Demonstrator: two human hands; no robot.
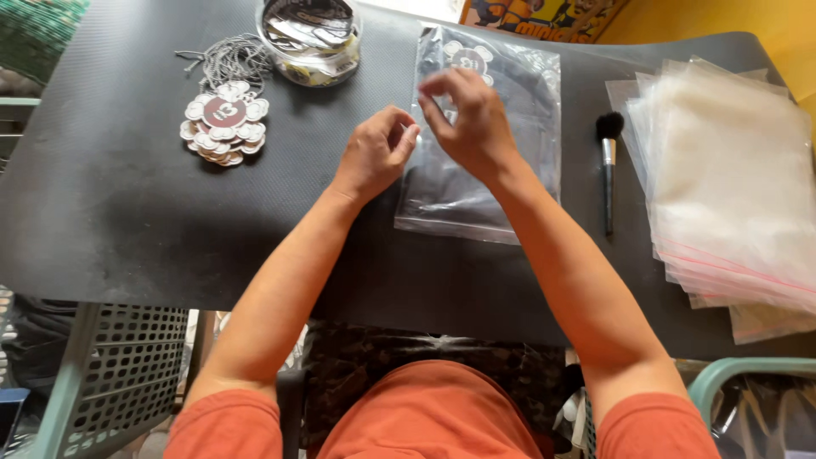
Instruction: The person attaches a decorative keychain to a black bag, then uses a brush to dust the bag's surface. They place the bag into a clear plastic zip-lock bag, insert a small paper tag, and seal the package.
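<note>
You sit at a dark mat on a table, with a yellow wall behind. A clear bag with dark cloth lies in the middle. Your left hand is curled at its left edge; your right hand pinches something tiny above it. The mat's near edge is bare.

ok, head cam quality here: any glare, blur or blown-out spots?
Head view: daylight, fairly even, soft shadows under both hands on the dark mat. Glare on the clear bag under the right hand and on the round container; the stack of clear bags looks washed out. The left hand is sharp, no obvious motion blur. Wide-angle bending shows at the mat's edges.
</note>
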